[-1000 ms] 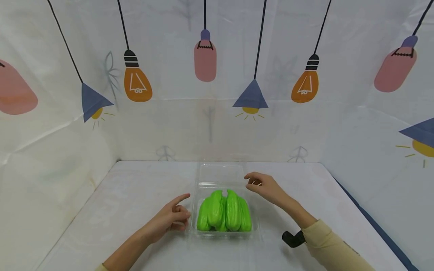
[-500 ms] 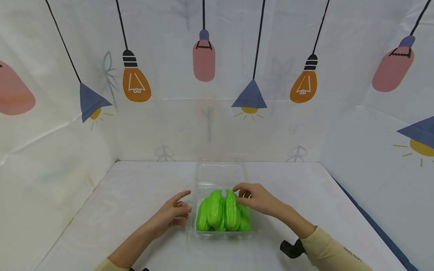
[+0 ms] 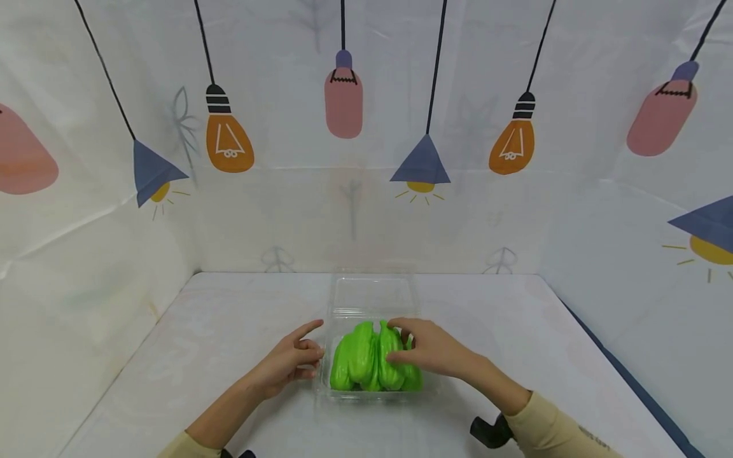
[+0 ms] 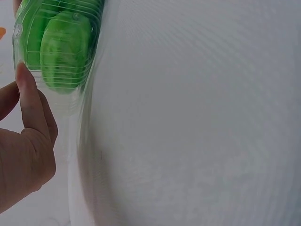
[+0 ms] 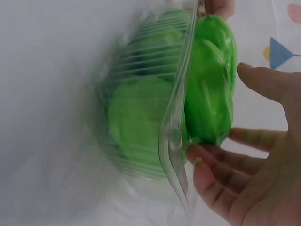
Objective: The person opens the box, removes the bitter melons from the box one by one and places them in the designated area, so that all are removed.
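Lower centre of the head view: the right hand (image 3: pixel 431 352) grasps the glossy green ridged vegetable (image 3: pixel 372 356) in the clear plastic clamshell tray (image 3: pixel 372 299); the left hand (image 3: pixel 292 359) (fingers loosely extended) steadies its rim. Judged next: lift straight up.

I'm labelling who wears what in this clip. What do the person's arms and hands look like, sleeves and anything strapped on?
Both hands, left hand and right hand, are bare: no gloves, no rings visible. Each arm wears a pale cream-yellow long sleeve, pushed back from the wrist. A small black device sits under the right forearm; only a sliver of one shows by the left.
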### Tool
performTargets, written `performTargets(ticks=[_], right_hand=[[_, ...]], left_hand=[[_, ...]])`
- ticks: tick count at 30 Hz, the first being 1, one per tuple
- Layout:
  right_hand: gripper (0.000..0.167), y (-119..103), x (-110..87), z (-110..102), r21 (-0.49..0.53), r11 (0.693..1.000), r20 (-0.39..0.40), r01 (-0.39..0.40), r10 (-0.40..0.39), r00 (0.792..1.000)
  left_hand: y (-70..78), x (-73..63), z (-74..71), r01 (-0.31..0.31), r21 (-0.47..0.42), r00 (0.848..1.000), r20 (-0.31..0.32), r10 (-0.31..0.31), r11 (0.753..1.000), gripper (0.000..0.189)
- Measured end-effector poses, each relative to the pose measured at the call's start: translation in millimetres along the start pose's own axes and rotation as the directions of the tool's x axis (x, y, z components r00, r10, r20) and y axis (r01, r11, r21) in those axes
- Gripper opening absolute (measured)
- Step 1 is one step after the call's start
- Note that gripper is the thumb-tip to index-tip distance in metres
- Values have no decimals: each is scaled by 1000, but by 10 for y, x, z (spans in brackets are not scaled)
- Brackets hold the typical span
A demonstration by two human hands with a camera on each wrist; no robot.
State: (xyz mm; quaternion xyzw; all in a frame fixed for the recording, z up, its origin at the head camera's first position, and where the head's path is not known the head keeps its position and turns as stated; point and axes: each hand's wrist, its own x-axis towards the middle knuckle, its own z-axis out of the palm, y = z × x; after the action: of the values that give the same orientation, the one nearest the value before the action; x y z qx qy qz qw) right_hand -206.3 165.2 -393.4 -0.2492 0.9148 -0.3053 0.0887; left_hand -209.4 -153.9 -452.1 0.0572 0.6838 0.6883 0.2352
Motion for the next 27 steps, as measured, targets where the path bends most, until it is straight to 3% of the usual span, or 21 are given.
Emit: performTargets(ticks=[16, 27], right_hand=[[99, -146, 0, 125, -86, 982, -5, -168, 168, 986], [91, -174, 25, 98, -41, 990, 20, -134, 135, 991]], left_hand=[[1, 4, -20, 1, -6, 1000, 7, -1, 1000, 75], [-6, 10, -26, -9, -7, 1000, 22, 9, 1000, 79]])
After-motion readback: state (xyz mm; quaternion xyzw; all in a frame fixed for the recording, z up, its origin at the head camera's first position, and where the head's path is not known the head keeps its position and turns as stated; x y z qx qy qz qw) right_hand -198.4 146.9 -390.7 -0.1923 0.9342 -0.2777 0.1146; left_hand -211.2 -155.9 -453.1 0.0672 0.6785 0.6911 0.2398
